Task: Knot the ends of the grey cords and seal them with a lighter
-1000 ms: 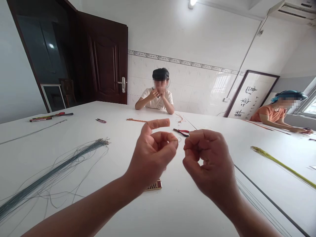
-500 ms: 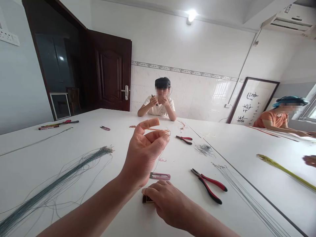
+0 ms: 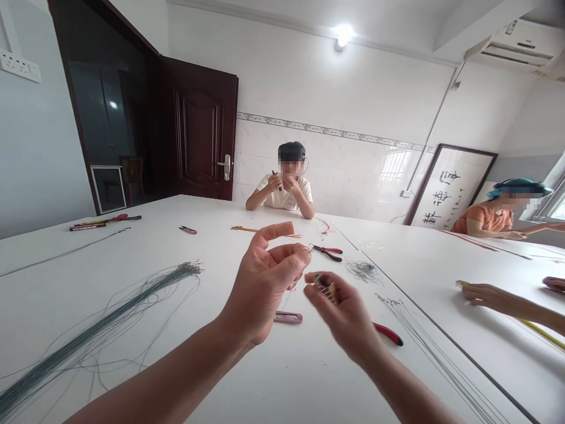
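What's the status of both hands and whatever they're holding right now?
Left hand raised, grip pinching a thin wire. Right hand lifted, grip on a small dark block. Pink clipper and red pliers on the table beneath.

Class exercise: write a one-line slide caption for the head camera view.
Left hand pinches a wire loop while right hand lifts a small block.

A wide table [image 3: 273, 388] fills the foreground. The left hand [image 3: 265, 282] is raised above its middle, with the right hand [image 3: 344, 312] just to its right, holding a small block [image 3: 325, 287]. Below and between them lie small clippers [image 3: 288, 317]; pliers [image 3: 388, 334] lie partly behind the right hand. A long wire bundle [image 3: 106, 321] lies far left. 1 person [image 3: 282, 188] sits at the far side, another's hand [image 3: 479, 292] rests at right.
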